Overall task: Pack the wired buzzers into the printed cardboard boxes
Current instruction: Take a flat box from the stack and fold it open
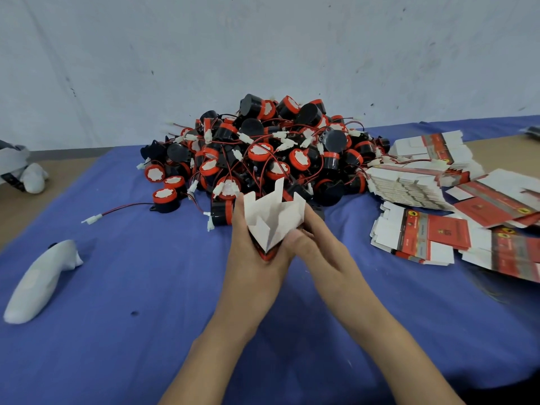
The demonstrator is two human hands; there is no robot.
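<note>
Both hands are holding one printed cardboard box (273, 220) just above the blue cloth (146, 287). The left hand (251, 255) is curling its fingers round the left wall, and the right hand (312, 247) is gripping the right wall, thumb low. The thin card's pointed flaps are standing open, white inside, red outside, so squaring it gently without creasing them probably matters most. Just beyond, the wired buzzers (263, 153) are lying heaped, glossy black cylinders with red rims and thin leads. The flat boxes (423, 235) are fanning out to the right.
</note>
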